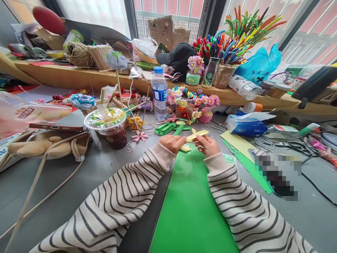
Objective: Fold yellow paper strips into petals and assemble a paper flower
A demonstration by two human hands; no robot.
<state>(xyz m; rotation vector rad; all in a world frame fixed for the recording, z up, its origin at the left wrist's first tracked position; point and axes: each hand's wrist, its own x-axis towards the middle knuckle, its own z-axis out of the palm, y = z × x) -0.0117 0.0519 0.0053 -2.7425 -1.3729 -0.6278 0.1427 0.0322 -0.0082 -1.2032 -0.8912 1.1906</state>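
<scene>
Between my two hands runs a folded yellow paper strip (199, 134), raised over the far end of a glossy green sheet (195, 200). My left hand (171, 143), a ring on one finger, is closed on the strip's left part. At its other end, the thumb and fingers of my right hand (210, 145) pinch the paper. Just under the left fingers lies a small stack of yellow strips (185, 149), partly hidden. Beyond the hands is a pile of folded green paper strips (168, 128).
A lidded drink cup (107, 128) and a pink paper flower (140, 136) are to the left, a water bottle (159, 95) behind. Rightward lie green-handled scissors (231, 148), a tissue pack (246, 125) and a partly blurred phone (276, 177). A cluttered shelf (105, 79) crosses the back.
</scene>
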